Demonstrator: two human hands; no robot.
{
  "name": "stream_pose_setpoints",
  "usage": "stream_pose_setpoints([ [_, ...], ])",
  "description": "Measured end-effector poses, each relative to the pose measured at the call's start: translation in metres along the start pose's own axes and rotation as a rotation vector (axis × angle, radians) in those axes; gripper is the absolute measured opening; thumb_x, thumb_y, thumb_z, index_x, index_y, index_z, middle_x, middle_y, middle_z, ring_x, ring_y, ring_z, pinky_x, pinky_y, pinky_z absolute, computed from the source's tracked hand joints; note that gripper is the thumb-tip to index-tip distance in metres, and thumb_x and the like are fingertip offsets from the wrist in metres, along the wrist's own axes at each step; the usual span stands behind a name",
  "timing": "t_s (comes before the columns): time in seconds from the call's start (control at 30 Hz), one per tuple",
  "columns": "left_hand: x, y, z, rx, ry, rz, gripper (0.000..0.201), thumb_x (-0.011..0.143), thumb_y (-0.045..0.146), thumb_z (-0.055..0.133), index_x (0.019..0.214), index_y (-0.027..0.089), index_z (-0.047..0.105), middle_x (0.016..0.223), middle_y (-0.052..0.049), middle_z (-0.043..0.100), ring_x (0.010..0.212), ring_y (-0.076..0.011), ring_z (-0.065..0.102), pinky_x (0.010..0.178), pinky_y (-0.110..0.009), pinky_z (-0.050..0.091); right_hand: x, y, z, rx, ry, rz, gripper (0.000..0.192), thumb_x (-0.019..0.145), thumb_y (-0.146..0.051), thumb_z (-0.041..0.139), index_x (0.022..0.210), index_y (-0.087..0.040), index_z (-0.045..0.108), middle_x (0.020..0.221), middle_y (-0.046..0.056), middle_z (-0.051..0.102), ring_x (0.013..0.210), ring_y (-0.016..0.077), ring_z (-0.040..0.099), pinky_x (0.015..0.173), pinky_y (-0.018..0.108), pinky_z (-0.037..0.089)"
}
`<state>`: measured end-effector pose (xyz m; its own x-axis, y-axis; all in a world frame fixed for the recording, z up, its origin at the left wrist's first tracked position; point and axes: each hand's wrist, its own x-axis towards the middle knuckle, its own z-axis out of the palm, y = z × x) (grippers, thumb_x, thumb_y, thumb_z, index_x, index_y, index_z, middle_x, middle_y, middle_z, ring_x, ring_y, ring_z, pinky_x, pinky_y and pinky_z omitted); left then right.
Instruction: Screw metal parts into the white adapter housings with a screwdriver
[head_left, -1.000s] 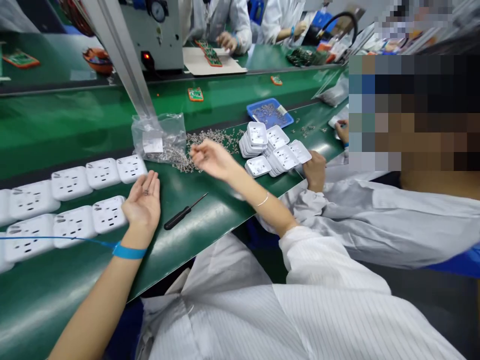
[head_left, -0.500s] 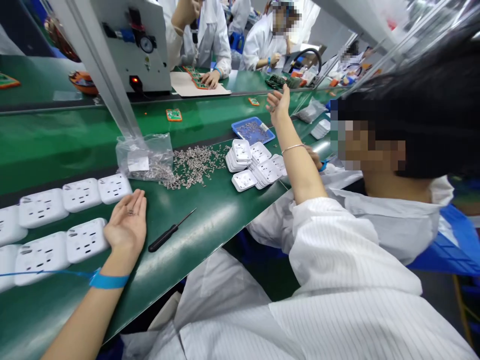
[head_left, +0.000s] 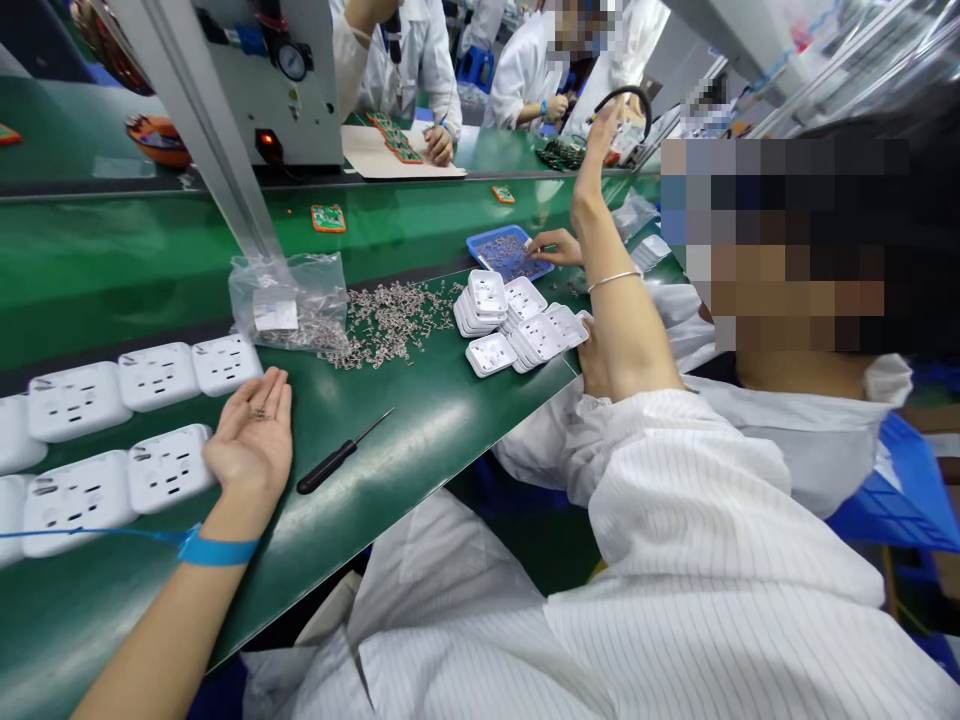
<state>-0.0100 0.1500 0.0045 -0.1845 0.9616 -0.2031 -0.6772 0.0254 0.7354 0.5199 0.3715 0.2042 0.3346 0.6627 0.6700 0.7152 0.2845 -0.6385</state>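
Observation:
My left hand is palm up with fingers slightly curled, cupping a few small metal pieces. It rests beside white socket housings lined up in two rows. To its right a black screwdriver lies on the green bench. My right hand is raised over the far side of the bench, fingers stretched out, with nothing seen in it. Below it a co-worker's hand reaches into a blue tray of small metal pieces.
A clear plastic bag and a heap of loose metal pieces lie mid-bench. Stacked white covers stand to their right. A metal post rises on the left. A co-worker sits close on my right. Green boards lie beyond.
My right hand has moved up and to the right, its fingers now straighter. A co-worker's hand has come into the blue tray. My left hand stays in place.

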Motion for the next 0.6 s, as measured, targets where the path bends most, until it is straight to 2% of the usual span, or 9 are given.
stream_pose_setpoints([
  [0.07,0.001,0.0,0.0,0.007,-0.001,-0.004,0.022,0.075,0.016,0.061,0.095,0.02,0.07,0.114,-0.007,0.077,0.131,-0.0253,0.062,0.123,-0.04,0.04,-0.021,-0.023,0.01,0.004,0.152,0.044,0.045,0.105,-0.044,0.032,0.12,-0.013,0.061,0.144,0.011,0.052,0.147,0.0032,0.018,0.121,0.03,0.013],
  [0.1,0.001,0.0,0.0,0.014,0.004,-0.007,0.022,0.075,0.013,0.061,0.094,0.02,0.07,0.113,-0.006,0.078,0.129,-0.0243,0.063,0.123,-0.039,0.04,-0.039,-0.04,0.015,0.012,0.219,0.015,0.046,0.105,-0.043,0.029,0.129,-0.015,0.057,0.147,0.009,0.049,0.149,0.0043,0.018,0.122,0.031,0.016],
  [0.2,0.0,0.001,0.002,0.03,0.024,-0.016,0.025,0.075,0.005,0.059,0.092,0.02,0.068,0.108,-0.003,0.079,0.124,-0.0209,0.067,0.122,-0.037,0.042,-0.117,-0.104,0.024,0.018,0.199,-0.112,0.042,0.105,-0.046,0.03,0.139,-0.031,0.049,0.152,0.002,0.044,0.151,0.0103,0.029,0.118,0.035,0.035],
  [0.27,-0.001,0.002,0.004,0.029,0.043,-0.028,0.028,0.073,0.001,0.057,0.092,0.019,0.067,0.107,-0.003,0.079,0.122,-0.0199,0.068,0.121,-0.036,0.043,-0.183,-0.152,0.027,0.197,0.143,-0.145,0.04,0.104,-0.043,0.035,0.139,-0.029,0.046,0.148,0.004,0.048,0.142,0.0152,0.043,0.114,0.037,0.042],
  [0.33,-0.002,0.003,0.006,0.029,0.049,-0.046,0.033,0.069,-0.003,0.057,0.094,0.016,0.066,0.11,-0.006,0.078,0.122,-0.0208,0.068,0.119,-0.035,0.045,-0.251,-0.194,0.035,0.244,-0.211,-0.088,0.031,0.103,-0.039,0.039,0.128,-0.034,0.055,0.138,0.003,0.056,0.131,0.0195,0.052,0.109,0.038,0.046],
  [0.37,-0.003,0.004,0.007,0.032,0.041,-0.057,0.037,0.066,-0.005,0.057,0.095,0.015,0.065,0.113,-0.007,0.077,0.123,-0.0216,0.067,0.119,-0.035,0.045,-0.282,-0.211,0.042,0.22,-0.466,-0.111,0.029,0.102,-0.036,0.04,0.123,-0.031,0.06,0.128,0.006,0.061,0.125,0.0213,0.055,0.108,0.039,0.046],
  [0.43,-0.004,0.004,0.008,0.041,0.006,-0.071,0.042,0.063,-0.006,0.056,0.099,0.015,0.065,0.118,-0.009,0.075,0.125,-0.0235,0.066,0.118,-0.037,0.046,-0.333,-0.236,0.066,0.208,-0.876,-0.267,0.024,0.099,-0.029,0.047,0.113,-0.025,0.066,0.112,0.008,0.065,0.114,0.0232,0.059,0.107,0.041,0.045],
  [0.5,-0.004,0.004,0.009,0.049,-0.01,-0.076,0.04,0.064,0.0,0.055,0.099,0.014,0.065,0.119,-0.011,0.075,0.125,-0.0254,0.066,0.118,-0.04,0.046,-0.364,-0.247,0.1,0.257,-1.017,-0.304,0.019,0.099,-0.027,0.051,0.109,-0.021,0.066,0.112,0.009,0.064,0.11,0.0219,0.06,0.104,0.038,0.048],
  [0.6,-0.003,0.002,0.009,0.044,-0.013,-0.097,0.028,0.072,0.011,0.053,0.095,0.014,0.069,0.115,-0.013,0.076,0.124,-0.0275,0.066,0.118,-0.041,0.045,-0.379,-0.246,0.155,0.31,-1.08,-0.235,0.018,0.092,-0.029,0.067,0.106,-0.019,0.062,0.116,0.008,0.063,0.107,0.0206,0.059,0.097,0.034,0.05],
])
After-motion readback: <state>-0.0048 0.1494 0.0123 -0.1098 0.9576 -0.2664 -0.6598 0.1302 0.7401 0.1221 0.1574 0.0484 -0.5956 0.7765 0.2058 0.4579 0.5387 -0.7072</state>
